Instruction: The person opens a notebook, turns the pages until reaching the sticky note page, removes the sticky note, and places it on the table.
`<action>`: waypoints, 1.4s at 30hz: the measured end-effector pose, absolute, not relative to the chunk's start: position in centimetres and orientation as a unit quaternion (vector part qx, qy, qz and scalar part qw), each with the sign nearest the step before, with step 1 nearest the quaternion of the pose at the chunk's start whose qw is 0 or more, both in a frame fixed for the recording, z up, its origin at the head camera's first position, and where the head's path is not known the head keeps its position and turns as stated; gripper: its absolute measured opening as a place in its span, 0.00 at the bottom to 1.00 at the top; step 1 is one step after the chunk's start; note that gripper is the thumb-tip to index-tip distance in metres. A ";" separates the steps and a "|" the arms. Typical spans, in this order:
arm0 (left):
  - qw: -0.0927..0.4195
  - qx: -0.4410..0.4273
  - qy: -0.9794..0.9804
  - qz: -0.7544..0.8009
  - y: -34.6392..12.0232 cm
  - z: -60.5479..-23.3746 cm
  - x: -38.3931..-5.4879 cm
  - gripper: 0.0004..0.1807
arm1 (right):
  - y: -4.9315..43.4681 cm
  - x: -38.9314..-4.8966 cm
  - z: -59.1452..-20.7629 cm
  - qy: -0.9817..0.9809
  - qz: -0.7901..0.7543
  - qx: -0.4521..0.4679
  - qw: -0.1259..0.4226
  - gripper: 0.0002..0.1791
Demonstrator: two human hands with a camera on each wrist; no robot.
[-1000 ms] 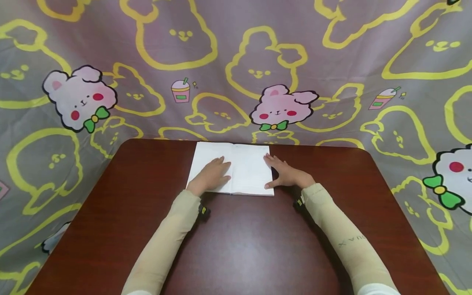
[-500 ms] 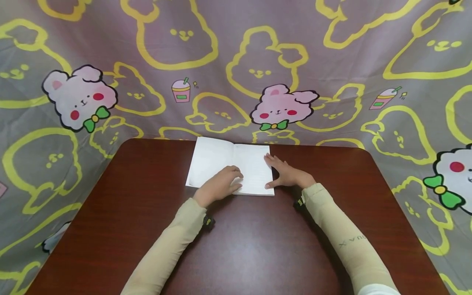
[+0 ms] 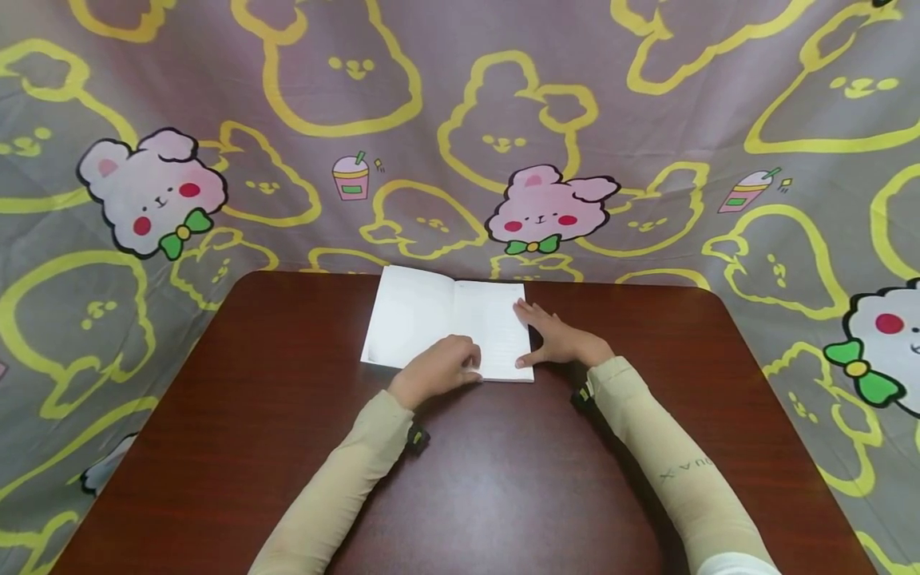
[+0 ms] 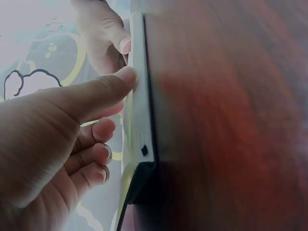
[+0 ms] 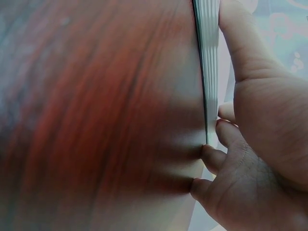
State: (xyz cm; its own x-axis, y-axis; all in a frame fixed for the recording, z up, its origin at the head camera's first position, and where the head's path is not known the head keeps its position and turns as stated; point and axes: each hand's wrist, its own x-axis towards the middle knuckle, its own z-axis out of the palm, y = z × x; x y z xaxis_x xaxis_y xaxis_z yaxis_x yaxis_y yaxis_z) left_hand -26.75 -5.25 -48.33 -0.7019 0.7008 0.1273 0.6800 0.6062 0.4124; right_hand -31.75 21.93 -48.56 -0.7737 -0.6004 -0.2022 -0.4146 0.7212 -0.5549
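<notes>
An open notebook (image 3: 413,315) with white pages lies near the table's far edge. Its right page (image 3: 492,319) is faintly ruled; its left side slants up slightly from the tabletop. My left hand (image 3: 434,369) is at the lower edge of the right page, fingers curled in. In the left wrist view the thumb of that hand (image 4: 48,134) touches the edges of the page block (image 4: 139,110), and the index fingertip is mostly hidden behind it. My right hand (image 3: 564,339) rests on the notebook's right edge, fingers spread, thumb near the lower right corner.
The brown wooden table (image 3: 460,479) spreads out in front of the notebook and to both sides. A grey curtain (image 3: 402,144) with yellow outlines and cartoon rabbits hangs close behind the table and along its sides.
My left hand has slid off the left page, rightward and nearer, to the right page's lower edge, its fingers curling. The notebook's left side has risen a little. My right hand stays put.
</notes>
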 end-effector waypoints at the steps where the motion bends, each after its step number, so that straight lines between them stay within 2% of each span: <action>1: 0.024 0.384 0.896 0.223 -5.2 -48.3 -26.8 0.10 | 21.9 -31.7 -48.5 0.908 -0.249 -0.279 0.188 0.64; 11: 0.027 0.381 0.903 0.196 -5.0 -47.8 -26.6 0.08 | 21.9 -31.8 -48.5 0.912 -0.242 -0.273 0.189 0.64; 18: 0.001 0.392 0.909 0.144 -4.4 -48.1 -26.5 0.10 | 22.0 -31.9 -48.6 0.913 -0.243 -0.271 0.184 0.64; 29: -0.011 0.394 0.909 0.133 -4.2 -48.0 -26.1 0.09 | 22.5 -31.8 -48.8 0.909 -0.254 -0.278 0.179 0.64; 37: -0.024 0.399 0.907 0.136 -5.1 -47.7 -26.0 0.11 | 23.5 -32.0 -49.3 0.910 -0.254 -0.284 0.162 0.64; 42: -0.041 0.394 0.905 0.153 -6.2 -47.4 -25.9 0.13 | 23.8 -32.0 -49.1 0.910 -0.256 -0.280 0.169 0.65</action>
